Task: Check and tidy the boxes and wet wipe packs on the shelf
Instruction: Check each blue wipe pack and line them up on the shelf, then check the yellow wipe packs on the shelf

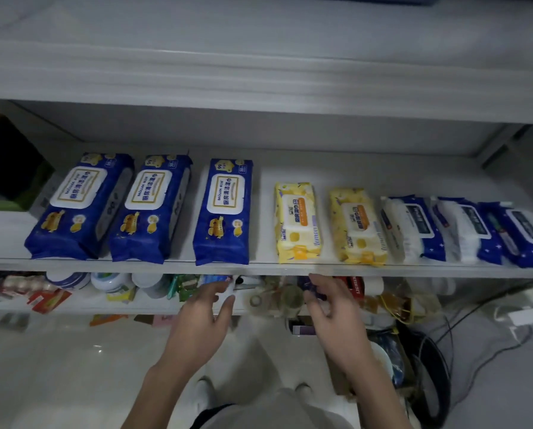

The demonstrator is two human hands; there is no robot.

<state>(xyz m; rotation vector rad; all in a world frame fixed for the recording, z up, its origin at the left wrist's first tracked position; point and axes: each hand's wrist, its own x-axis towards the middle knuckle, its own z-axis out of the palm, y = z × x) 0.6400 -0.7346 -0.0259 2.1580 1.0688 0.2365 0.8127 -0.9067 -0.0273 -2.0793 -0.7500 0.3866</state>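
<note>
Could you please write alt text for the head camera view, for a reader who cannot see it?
Eight wet wipe packs lie in a row on a white shelf: three blue packs, two yellow packs, then three blue-and-white packs. Below its front edge, the left hand and right hand reach toward a cluttered lower shelf, neither clearly holding anything.

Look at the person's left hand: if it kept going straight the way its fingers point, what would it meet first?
Probably the small white tube on the lower shelf, right at the fingertips of the left hand; depth is unclear, so they may already touch.
</note>
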